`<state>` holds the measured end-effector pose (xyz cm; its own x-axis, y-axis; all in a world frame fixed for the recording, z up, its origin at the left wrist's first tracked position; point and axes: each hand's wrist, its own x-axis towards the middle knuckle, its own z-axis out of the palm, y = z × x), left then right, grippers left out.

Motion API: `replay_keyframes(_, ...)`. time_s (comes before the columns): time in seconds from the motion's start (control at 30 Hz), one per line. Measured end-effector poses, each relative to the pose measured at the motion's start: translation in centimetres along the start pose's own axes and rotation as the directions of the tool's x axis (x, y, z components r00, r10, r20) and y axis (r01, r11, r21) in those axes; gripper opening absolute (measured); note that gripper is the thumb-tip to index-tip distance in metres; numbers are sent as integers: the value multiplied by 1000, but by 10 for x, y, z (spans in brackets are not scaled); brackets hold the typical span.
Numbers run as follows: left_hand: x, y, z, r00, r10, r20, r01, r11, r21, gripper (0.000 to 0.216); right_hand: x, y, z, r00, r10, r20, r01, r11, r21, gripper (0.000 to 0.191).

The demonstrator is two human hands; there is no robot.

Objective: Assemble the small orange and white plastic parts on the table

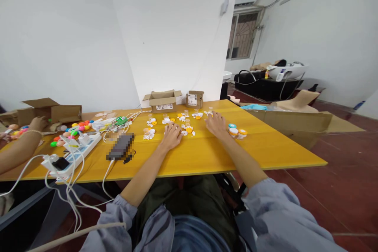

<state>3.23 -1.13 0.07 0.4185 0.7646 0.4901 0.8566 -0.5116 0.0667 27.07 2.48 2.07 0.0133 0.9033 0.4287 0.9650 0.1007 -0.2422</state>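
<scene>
Nearest the camera are the person's grey sleeves [265, 208], with both bare forearms reaching out over the yellow bench [206, 155]. At the near left edge lies a white power strip [84, 145], its cables [71, 193] hanging off the bench. Just to its right is a dark, blurred device [121, 146].

Further in, the left hand [172, 134] lies palm down on the bench, fingers released and stretched forward. Nothing can be seen gripped under it. The right hand [216, 124] also lies palm down and released, a little further out, its fingertips among the scatter.

That scatter sits in the middle of the bench, around and between the hands. It is made of orange caps [189, 129] and white bits [149, 136], with some small clear cups [186, 112] behind. One cap lies between the two hands, and the bits are just left of the left hand. Two small jars [238, 132] stand just right of the right wrist.

On the far left, a co-worker's hand [37, 123] rests near a heap of coloured balls [78, 127], with a cardboard carton [50, 110] behind it.

At the back edge, against the white wall [165, 27], stand an open box [163, 101] and a smaller box [195, 99] side by side. Past the bench's right end lies flat cardboard [295, 120], and beyond that is a barred window [243, 33].
</scene>
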Motion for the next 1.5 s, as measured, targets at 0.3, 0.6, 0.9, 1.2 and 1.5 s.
replay_keyframes(0.3,0,1,-1,1000,15,-9,-15,1000,-10,10,2,16,10,999,38,33,-31,979,-203,40)
replay_keyframes(0.6,0,-1,1,1000,16,-23,-17,1000,-13,9,-1,16,17,998,-61,-30,53,971,-233,39)
replay_keyframes(0.9,0,-2,2,999,29,-22,-29,1000,-9,11,-6,23,16,963,-253,-94,219,937,-273,38)
replay_keyframes(1.2,1,-5,5,998,44,-36,-45,999,-21,11,-50,52,-5,906,-225,-358,108,942,-318,30)
replay_keyframes(1.5,1,-4,5,998,48,-45,-48,999,2,12,-77,72,-9,879,-257,-402,100,923,-371,28)
